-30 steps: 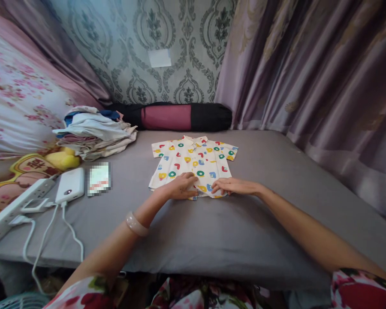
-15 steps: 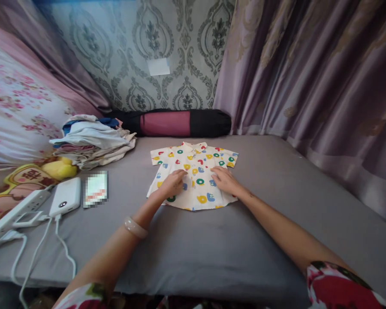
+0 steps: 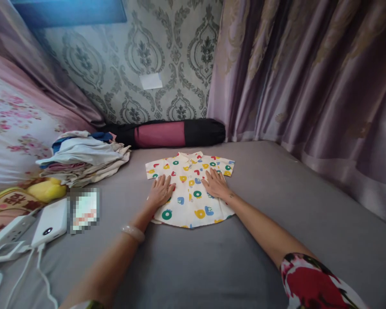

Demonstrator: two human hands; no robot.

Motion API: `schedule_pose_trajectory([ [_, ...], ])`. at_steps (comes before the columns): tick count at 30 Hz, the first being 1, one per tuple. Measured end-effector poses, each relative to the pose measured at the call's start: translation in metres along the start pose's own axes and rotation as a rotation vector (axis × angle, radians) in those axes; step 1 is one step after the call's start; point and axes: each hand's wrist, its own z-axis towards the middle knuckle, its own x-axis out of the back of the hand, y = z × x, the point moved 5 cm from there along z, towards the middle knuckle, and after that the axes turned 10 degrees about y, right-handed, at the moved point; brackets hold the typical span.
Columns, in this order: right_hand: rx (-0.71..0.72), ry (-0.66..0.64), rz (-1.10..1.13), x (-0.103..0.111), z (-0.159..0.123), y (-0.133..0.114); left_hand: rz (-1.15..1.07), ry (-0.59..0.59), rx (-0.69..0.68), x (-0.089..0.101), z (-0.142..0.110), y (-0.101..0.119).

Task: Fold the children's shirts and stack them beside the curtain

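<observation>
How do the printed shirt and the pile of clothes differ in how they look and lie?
The printed shirt is spread flat with its sleeves out; the pile of clothes is stacked in layers.
The printed shirt is off-white with colorful figures; the pile of clothes shows pale blue, dark blue and beige fabric.
The left hand and right hand rest on the printed shirt; neither touches the pile of clothes.
Both lie on the gray cover.
</observation>
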Motion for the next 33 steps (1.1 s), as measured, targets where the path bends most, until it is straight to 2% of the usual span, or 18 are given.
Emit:
schedule_pose_trajectory([
  [4, 0.0, -0.007, 0.009, 0.001, -0.001, 0.001, -0.014, -0.004, 0.006, 0.001, 0.0, -0.001],
  [13, 0.017, 0.009, 0.016, 0.005, -0.004, 0.0, -0.096, -0.003, -0.119, -0.001, 0.0, -0.019],
  [20, 0.031, 0.012, 0.003, 0.002, -0.003, 0.002, -0.114, -0.006, -0.121, 0.009, -0.001, -0.016],
  [26, 0.111, -0.033, 0.061, 0.005, -0.011, 0.005, -0.109, -0.028, -0.107, 0.01, -0.001, -0.018],
  [30, 0.144, -0.068, 0.084, 0.012, -0.023, 0.009, -0.079, -0.015, -0.13, 0.023, 0.008, -0.012],
  [33, 0.172, -0.094, 0.101, 0.019, -0.033, 0.013, -0.012, -0.017, -0.091, 0.037, 0.023, 0.001],
])
